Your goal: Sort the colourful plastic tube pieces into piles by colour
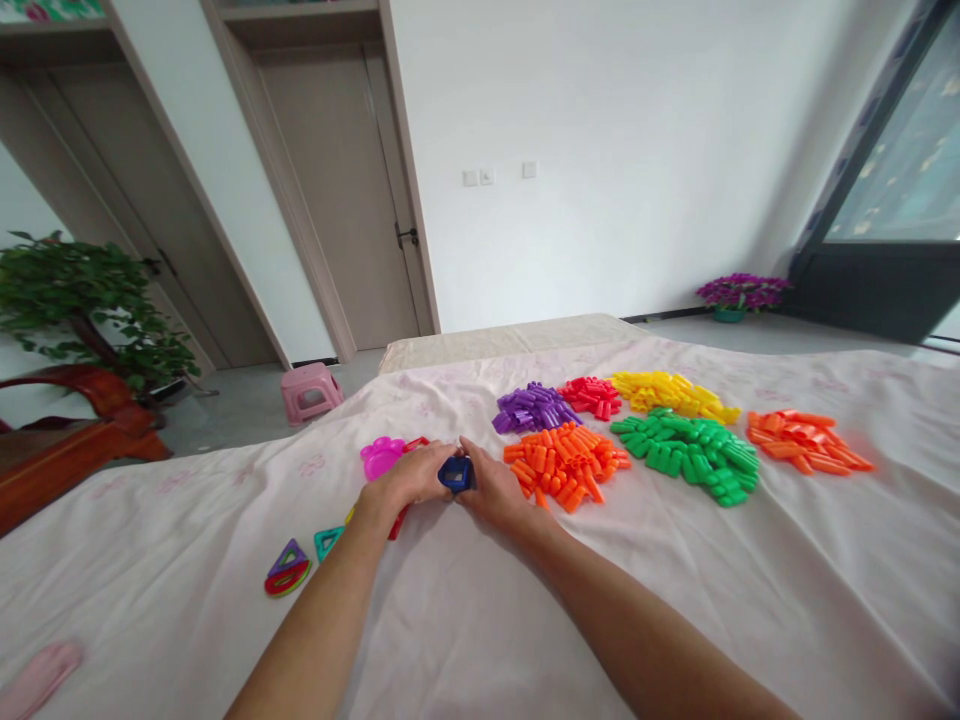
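A small dark blue plastic piece (456, 475) with an opening in its face is held between my two hands, above the cloth. My left hand (421, 474) closes on its left side, and my right hand (491, 488) grips its right side with the thumb along the edge. Just past my left hand lies a magenta paw-shaped plastic piece (382, 458). Red pieces there are partly hidden by that hand. Left of my left forearm are a teal frame-shaped piece (327, 543), a purple triangle (289, 556) and a red half-round piece (288, 580).
Heaps of plastic pieces lie on the cloth (465, 620) to the right: orange (566, 465), purple (534, 408), red (591, 396), yellow (671, 394), green (690, 452) and more orange (808, 441). Beyond the cloth's left edge stands a pink stool (311, 392).
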### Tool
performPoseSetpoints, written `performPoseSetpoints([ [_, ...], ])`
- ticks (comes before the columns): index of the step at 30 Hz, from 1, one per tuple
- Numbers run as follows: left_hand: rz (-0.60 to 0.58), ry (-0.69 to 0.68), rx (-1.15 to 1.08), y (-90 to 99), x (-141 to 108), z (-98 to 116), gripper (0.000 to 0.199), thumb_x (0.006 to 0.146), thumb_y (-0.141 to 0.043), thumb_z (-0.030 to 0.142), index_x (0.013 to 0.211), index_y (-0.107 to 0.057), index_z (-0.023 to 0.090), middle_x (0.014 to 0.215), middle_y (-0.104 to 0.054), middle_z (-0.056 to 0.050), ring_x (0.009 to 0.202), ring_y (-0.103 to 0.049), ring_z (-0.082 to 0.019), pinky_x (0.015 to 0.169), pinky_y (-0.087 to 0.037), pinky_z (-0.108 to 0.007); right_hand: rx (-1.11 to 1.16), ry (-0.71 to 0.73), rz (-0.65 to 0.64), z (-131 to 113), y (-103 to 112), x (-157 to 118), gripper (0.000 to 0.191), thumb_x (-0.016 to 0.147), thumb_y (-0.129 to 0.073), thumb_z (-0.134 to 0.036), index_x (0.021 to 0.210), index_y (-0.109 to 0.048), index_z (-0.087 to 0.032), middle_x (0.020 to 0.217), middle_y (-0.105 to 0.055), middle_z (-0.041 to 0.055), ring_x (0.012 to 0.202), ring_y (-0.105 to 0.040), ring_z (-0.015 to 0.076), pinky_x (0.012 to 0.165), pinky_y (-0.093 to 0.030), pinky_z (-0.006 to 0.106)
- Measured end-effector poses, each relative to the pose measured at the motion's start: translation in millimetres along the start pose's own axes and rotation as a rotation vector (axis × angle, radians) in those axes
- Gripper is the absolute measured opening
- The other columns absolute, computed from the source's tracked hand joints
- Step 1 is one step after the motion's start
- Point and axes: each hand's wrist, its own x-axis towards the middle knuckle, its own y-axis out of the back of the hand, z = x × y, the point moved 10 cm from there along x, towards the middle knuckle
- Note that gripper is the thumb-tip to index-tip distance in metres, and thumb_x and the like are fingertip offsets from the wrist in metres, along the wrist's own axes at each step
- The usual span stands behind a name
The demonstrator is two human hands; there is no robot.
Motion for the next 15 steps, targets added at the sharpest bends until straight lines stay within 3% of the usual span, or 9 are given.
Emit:
performPoseSetpoints([
  [12, 0.053, 0.033, 0.004, -4.0, -0.5, -5.5, 0.051, 0.068, -0.069, 0.023, 0.118, -0.063, 0.020, 0.119, -0.069, -0.012, 0.110, -0.064, -0.031, 0.096, -0.046, -0.035, 0.034, 0.054, 0.008, -9.5, 7.7, -0.3, 0.077, 0.075, -0.070, -0.025, 0.147, -0.045, -0.018, 0.137, -0.061, 0.0145, 0.119, -0.062, 0.0303, 0.100, -0.049, 0.040],
  [15, 0.055, 0.057, 0.005, -2.6, -1.2, -5.9, 0.059, 0.066, -0.071, 0.025, 0.123, -0.061, 0.021, 0.124, -0.067, -0.013, 0.114, -0.063, -0.032, 0.097, -0.046, -0.036, 0.023, 0.054, 0.015, -10.3, 8.6, -0.9, 0.075, 0.076, -0.069, -0.026, 0.147, -0.045, -0.019, 0.135, -0.062, 0.0140, 0.117, -0.063, 0.0302, 0.098, -0.050, 0.040],
])
